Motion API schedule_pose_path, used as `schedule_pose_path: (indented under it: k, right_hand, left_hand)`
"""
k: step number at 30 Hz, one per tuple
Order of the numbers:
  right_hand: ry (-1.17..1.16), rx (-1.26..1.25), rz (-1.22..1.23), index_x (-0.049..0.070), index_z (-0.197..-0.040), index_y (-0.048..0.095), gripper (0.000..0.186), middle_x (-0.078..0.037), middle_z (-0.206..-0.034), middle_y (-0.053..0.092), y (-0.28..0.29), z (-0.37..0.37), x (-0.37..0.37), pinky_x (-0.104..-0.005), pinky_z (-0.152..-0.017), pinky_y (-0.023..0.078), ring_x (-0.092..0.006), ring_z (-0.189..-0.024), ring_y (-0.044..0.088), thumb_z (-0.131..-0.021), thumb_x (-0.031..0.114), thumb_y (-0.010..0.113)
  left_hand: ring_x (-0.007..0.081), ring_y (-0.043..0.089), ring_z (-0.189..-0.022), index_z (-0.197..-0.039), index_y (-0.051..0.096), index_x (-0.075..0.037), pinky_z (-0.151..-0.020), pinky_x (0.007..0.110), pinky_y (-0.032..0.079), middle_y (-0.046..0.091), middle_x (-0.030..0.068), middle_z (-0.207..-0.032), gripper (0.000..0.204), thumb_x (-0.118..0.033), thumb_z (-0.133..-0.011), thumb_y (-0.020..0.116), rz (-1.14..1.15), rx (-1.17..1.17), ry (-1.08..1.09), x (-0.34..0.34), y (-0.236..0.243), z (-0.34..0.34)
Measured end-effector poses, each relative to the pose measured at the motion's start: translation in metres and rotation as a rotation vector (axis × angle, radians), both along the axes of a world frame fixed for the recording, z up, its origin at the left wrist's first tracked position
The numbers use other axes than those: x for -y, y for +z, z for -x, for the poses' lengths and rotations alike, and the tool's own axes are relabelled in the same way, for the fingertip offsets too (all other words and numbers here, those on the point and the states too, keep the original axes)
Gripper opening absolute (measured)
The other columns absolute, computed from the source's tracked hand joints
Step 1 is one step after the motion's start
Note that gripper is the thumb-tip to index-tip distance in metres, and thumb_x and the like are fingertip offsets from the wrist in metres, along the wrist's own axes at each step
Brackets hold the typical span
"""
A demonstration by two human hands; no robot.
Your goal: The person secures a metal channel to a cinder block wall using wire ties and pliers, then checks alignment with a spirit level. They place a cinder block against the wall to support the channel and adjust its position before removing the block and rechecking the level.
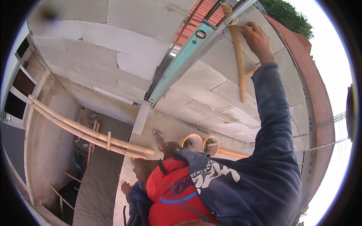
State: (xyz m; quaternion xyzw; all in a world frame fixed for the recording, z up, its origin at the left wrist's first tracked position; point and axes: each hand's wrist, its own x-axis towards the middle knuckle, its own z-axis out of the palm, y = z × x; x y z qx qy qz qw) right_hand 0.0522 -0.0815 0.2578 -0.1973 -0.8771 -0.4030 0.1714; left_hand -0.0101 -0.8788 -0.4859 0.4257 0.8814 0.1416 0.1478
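My right hand [258, 42] is raised to the upper part of a grey block wall [205, 75]. Its fingers are bent and pinched together beside a wooden stick [238, 60]; whatever they grip is too small or hidden to name. That stick hangs against the wall, tied near its upper end. Left of it, a teal spirit level [181, 62] stands along the wall's end, next to a perforated metal strip [222, 28]. My left hand [126, 188] hangs low at my side, fingers loosely apart with nothing seen in them.
Two buckets [192, 142] stand on the floor at the wall's foot. Bamboo poles [90, 132] stretch across a lower area at left. Another block wall [98, 45] rises at upper left. Dark wet-looking mortar [100, 184] covers a strip below. Thin rods show behind the level.
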Motion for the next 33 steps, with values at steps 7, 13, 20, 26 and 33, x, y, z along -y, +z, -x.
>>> schedule_pose_path:
  k: [7, 13, 20, 26, 33]
  right_hand:
    - [0.170, 0.168, -0.052, 0.016, -0.101, 0.067, 0.006, 0.002, -0.103, 0.063, 0.015, -0.001, -0.016, -0.0401, -0.076, 0.062, -0.0198, -0.104, 0.069, -0.100, 0.021, 0.070]
    - [0.027, 0.022, 0.202, 0.014, -0.108, 0.070, 0.010, -0.002, -0.106, 0.066, 0.005, -0.005, -0.012, -0.0428, -0.079, 0.061, -0.0267, -0.098, 0.072, -0.102, 0.022, 0.068]
    - [0.167, -0.303, 0.217, 0.012, -0.123, 0.069, 0.029, -0.009, -0.115, 0.073, 0.066, -0.071, -0.001, -0.0468, -0.093, 0.058, -0.0324, -0.113, 0.071, -0.101, 0.031, 0.072]
    - [-0.216, -0.528, 0.652, 0.007, -0.119, 0.066, 0.039, -0.013, -0.114, 0.073, 0.120, -0.230, -0.089, -0.0447, -0.098, 0.052, -0.0342, -0.113, 0.066, -0.105, 0.043, 0.072]
    - [-0.107, -0.240, 0.094, 0.002, -0.102, 0.060, 0.035, -0.013, -0.103, 0.060, 0.105, -0.232, -0.085, -0.0489, -0.086, 0.051, -0.0376, -0.092, 0.064, -0.107, 0.035, 0.069]
  left_hand:
    - [0.0414, 0.074, -0.095, -0.092, 0.073, -0.006, -0.084, 0.054, 0.059, 0.076, 0.0190, -0.096, 0.023, -0.024, -0.080, 0.080, 0.238, 0.262, 0.349, -0.019, 0.026, 0.016]
    - [0.0421, 0.075, -0.093, -0.090, 0.077, -0.006, -0.081, 0.055, 0.060, 0.078, 0.0177, -0.101, 0.024, -0.029, -0.084, 0.077, 0.312, 0.191, 0.275, -0.043, 0.059, 0.058]
    - [0.0247, 0.071, -0.078, -0.109, 0.076, 0.000, -0.072, 0.042, 0.058, 0.072, 0.0100, -0.084, 0.025, -0.018, -0.094, 0.070, -0.151, 0.681, 0.785, -0.109, 0.093, 0.103]
    - [0.0121, 0.062, -0.070, -0.122, 0.071, -0.001, -0.061, 0.028, 0.050, 0.067, 0.0053, -0.090, 0.026, -0.018, -0.104, 0.064, -0.462, 0.839, 0.540, -0.299, 0.179, 0.131]
    - [0.0108, 0.064, -0.083, -0.128, 0.070, -0.004, -0.077, 0.029, 0.054, 0.070, 0.0025, -0.096, 0.028, -0.023, -0.108, 0.067, -0.606, 1.023, -0.117, -0.554, 0.387, 0.074]
